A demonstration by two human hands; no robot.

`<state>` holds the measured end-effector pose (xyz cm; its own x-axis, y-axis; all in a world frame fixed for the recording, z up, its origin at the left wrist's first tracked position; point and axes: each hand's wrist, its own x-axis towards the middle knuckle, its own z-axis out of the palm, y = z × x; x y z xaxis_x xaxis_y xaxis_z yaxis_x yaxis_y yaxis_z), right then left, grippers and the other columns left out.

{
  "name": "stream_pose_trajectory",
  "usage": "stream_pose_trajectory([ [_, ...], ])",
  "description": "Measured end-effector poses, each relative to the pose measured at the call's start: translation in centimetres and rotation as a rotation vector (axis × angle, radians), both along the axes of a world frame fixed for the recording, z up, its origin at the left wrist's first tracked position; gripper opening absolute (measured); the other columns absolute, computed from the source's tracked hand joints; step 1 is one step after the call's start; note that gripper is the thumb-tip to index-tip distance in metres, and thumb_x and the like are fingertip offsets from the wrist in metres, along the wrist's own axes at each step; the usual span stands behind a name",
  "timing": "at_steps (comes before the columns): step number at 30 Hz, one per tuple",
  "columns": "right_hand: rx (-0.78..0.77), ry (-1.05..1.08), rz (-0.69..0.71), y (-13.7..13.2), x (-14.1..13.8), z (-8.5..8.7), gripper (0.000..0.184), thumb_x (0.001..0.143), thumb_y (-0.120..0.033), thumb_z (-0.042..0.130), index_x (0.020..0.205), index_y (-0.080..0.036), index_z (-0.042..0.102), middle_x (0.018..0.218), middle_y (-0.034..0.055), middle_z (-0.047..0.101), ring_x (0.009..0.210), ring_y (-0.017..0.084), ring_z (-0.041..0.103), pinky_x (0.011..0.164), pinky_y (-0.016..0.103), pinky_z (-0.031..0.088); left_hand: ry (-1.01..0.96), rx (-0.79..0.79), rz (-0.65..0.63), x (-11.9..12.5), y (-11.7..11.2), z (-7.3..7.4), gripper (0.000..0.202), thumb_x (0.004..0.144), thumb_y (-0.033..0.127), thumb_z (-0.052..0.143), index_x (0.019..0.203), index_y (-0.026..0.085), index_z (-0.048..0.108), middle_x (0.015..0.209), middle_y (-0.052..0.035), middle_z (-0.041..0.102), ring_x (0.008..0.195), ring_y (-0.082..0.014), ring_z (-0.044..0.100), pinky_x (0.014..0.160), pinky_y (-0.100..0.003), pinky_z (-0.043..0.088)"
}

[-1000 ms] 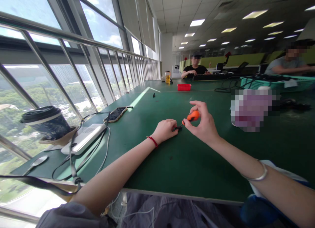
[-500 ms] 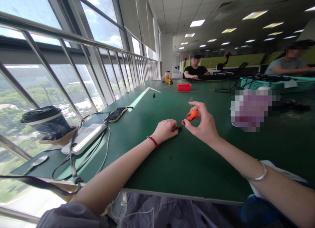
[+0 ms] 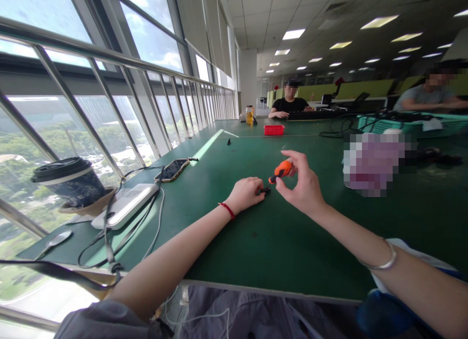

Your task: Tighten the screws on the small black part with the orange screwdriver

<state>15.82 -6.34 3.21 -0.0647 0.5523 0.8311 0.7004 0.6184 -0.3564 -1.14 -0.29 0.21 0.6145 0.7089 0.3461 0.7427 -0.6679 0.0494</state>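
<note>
My right hand (image 3: pixel 302 183) pinches a small orange-handled screwdriver (image 3: pixel 281 170), its tip angled down to the left toward a small black part (image 3: pixel 263 189). My left hand (image 3: pixel 245 192) rests on the green table (image 3: pixel 278 231) with fingers curled, pinching that black part against the surface. The two hands sit close together near the middle of the table. A red string circles my left wrist and a silver bangle my right forearm.
At the left edge stand a lidded paper cup (image 3: pixel 69 183), a white device with cables (image 3: pixel 124 205), a phone (image 3: pixel 171 169) and a spoon (image 3: pixel 54 241). A red tray (image 3: pixel 274 129) and a jar (image 3: pixel 249 114) sit far back. Two people sit at the far side; a green basket (image 3: pixel 409 124) is at the right.
My right hand has tilted the screwdriver, raising its orange handle slightly up and to the left. My left hand has stayed on the black part.
</note>
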Motion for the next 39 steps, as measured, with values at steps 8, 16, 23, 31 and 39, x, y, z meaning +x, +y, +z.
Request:
stream_pose_trajectory([
  [8,-0.130,-0.052,0.035,-0.36,-0.15,0.29,0.022,0.079,-0.041,0.055,0.087,-0.021,0.057,0.048,-0.0060,0.045,0.046,0.012,0.049,0.050,0.025,0.037,-0.017,0.001,-0.020,-0.03,0.12,-0.14,0.009,0.079,0.026,0.053,0.079,0.018,0.057,0.082,-0.0030,0.062,0.078,-0.0167,0.058,0.067,-0.025,0.043],
  [16,-0.042,0.001,0.043,-0.01,-0.02,-0.05,0.037,0.075,-0.027,0.056,0.112,-0.021,0.049,0.071,-0.0015,0.057,0.058,0.014,0.055,0.055,0.026,0.043,0.004,0.005,-0.003,-0.01,-0.03,0.01,0.009,0.079,0.025,0.053,0.078,0.018,0.057,0.080,-0.0030,0.062,0.078,-0.0168,0.059,0.066,-0.025,0.043],
  [23,-0.062,-0.045,-0.058,0.02,0.14,0.11,0.021,0.081,-0.042,0.055,0.084,-0.021,0.057,0.059,-0.0021,0.055,0.048,0.012,0.052,0.049,0.025,0.039,-0.007,0.011,-0.020,-0.11,0.22,-0.24,0.010,0.079,0.027,0.054,0.079,0.018,0.057,0.081,-0.0027,0.062,0.077,-0.0168,0.059,0.065,-0.025,0.043],
  [31,-0.062,0.028,-0.016,0.00,-0.02,0.06,0.035,0.074,-0.029,0.057,0.107,-0.021,0.049,0.066,-0.0025,0.058,0.052,0.014,0.055,0.053,0.026,0.043,0.004,-0.012,0.008,0.02,-0.06,0.07,0.009,0.079,0.026,0.054,0.079,0.018,0.058,0.083,-0.0030,0.063,0.079,-0.0170,0.059,0.066,-0.025,0.043],
  [39,-0.033,-0.041,-0.044,0.13,0.10,-0.02,0.024,0.077,-0.038,0.057,0.096,-0.022,0.052,0.060,-0.0036,0.053,0.050,0.013,0.053,0.052,0.026,0.042,0.007,-0.004,-0.002,0.03,-0.04,0.12,0.008,0.079,0.026,0.054,0.079,0.018,0.057,0.082,-0.0027,0.063,0.079,-0.0166,0.059,0.066,-0.025,0.043],
])
